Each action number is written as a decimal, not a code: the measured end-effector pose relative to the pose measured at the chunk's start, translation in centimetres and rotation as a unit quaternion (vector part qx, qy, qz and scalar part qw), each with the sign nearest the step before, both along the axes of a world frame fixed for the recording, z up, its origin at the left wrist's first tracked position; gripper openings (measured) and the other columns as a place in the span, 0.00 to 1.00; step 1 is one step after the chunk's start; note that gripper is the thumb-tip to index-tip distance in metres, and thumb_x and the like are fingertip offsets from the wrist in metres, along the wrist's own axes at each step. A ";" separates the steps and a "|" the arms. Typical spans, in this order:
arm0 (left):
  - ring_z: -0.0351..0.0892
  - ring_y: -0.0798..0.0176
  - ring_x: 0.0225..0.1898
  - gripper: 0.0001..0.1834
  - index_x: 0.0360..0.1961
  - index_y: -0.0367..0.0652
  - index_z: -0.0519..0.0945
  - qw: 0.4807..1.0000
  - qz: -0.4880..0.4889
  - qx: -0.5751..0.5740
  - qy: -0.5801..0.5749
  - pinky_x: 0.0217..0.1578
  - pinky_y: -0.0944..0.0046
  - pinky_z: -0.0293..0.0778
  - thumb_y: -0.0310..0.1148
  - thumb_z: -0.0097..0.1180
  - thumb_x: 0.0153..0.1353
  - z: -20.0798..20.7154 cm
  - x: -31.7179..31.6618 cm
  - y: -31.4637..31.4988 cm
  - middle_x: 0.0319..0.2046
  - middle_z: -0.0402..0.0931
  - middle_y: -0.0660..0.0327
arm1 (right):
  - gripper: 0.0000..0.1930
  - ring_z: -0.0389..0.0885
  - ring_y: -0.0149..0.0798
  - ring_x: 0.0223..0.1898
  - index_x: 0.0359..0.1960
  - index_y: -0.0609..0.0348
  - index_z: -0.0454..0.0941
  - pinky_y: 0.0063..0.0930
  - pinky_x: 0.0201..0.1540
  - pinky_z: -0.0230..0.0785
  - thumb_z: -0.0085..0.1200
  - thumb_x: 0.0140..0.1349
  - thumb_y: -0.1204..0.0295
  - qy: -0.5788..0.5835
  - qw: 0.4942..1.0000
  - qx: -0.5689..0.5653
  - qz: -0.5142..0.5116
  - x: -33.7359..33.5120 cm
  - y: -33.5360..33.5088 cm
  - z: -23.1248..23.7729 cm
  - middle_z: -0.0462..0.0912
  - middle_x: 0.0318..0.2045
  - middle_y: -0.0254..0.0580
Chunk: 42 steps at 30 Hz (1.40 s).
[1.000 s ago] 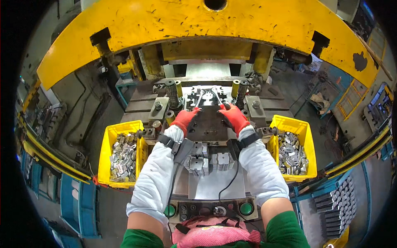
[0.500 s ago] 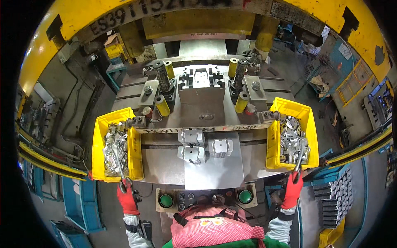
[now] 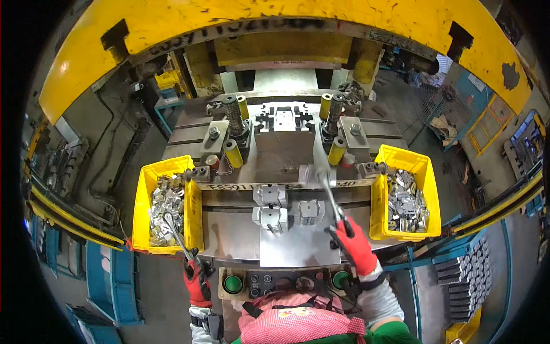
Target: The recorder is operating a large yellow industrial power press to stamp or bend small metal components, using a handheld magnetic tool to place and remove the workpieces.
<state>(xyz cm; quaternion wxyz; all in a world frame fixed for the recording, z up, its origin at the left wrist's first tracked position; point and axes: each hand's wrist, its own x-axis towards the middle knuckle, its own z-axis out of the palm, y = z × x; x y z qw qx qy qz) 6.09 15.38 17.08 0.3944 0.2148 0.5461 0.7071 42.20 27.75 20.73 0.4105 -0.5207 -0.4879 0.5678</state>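
Note:
My left hand (image 3: 197, 281), in a red glove, is closed on the handle of silver metal tongs (image 3: 177, 234); their far end lies over small metal parts (image 3: 163, 199) in the left yellow bin (image 3: 196, 223). My right hand (image 3: 356, 247), also red-gloved, grips a second pair of tongs (image 3: 331, 196), reaching up over the front edge of the press bed. A grey, motion-blurred metal piece (image 3: 309, 176) shows at its tip; whether the jaws hold it cannot be made out. Nearby stand a rear-left block (image 3: 269, 195), a front-left block (image 3: 270, 219) and a right block (image 3: 310, 212).
The right yellow bin (image 3: 433, 200) holds more metal parts. Behind the blocks is the press die (image 3: 283, 119), flanked by yellow posts (image 3: 231, 153) and coil springs (image 3: 233, 112). A control panel with a green button (image 3: 233, 284) sits in front. Stacked metal parts (image 3: 464, 281) lie at right.
My right hand has swung its tongs leftward from the right bin to above the blocks, where a blurred piece now shows. My left tongs remain over the left bin. The view has shifted slightly.

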 end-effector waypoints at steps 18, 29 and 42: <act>0.63 0.75 0.18 0.15 0.43 0.42 0.67 0.996 0.048 -0.046 -0.057 0.16 0.73 0.65 0.26 0.47 0.51 -4.0 -1.9 -3.6 0.21 0.65 0.68 | 0.15 0.73 0.36 0.30 0.33 0.63 0.71 0.27 0.34 0.63 0.49 0.49 0.64 -0.256 0.953 0.160 0.027 -7.4 21.9 5.7 0.76 0.27 0.42; 0.57 0.67 0.06 0.12 0.22 0.50 0.63 0.920 0.193 -0.340 -0.023 0.08 0.65 0.55 0.36 0.55 0.48 -15.9 -3.4 -8.2 0.08 0.58 0.68 | 0.25 0.66 0.46 0.45 0.52 0.65 0.57 0.30 0.47 0.58 0.43 0.56 0.63 -0.178 0.801 0.157 -0.549 9.2 -5.6 -4.9 0.64 0.47 0.57; 0.64 0.49 0.47 0.53 0.48 0.31 0.60 0.776 -0.093 -0.540 0.312 0.45 0.61 0.62 0.58 0.63 0.24 -28.5 -6.5 -6.3 0.46 0.62 0.45 | 0.48 0.70 0.48 0.44 0.53 0.69 0.47 0.32 0.44 0.63 0.64 0.31 0.63 -0.382 0.860 -0.272 -0.202 10.0 -13.7 -26.8 0.70 0.43 0.53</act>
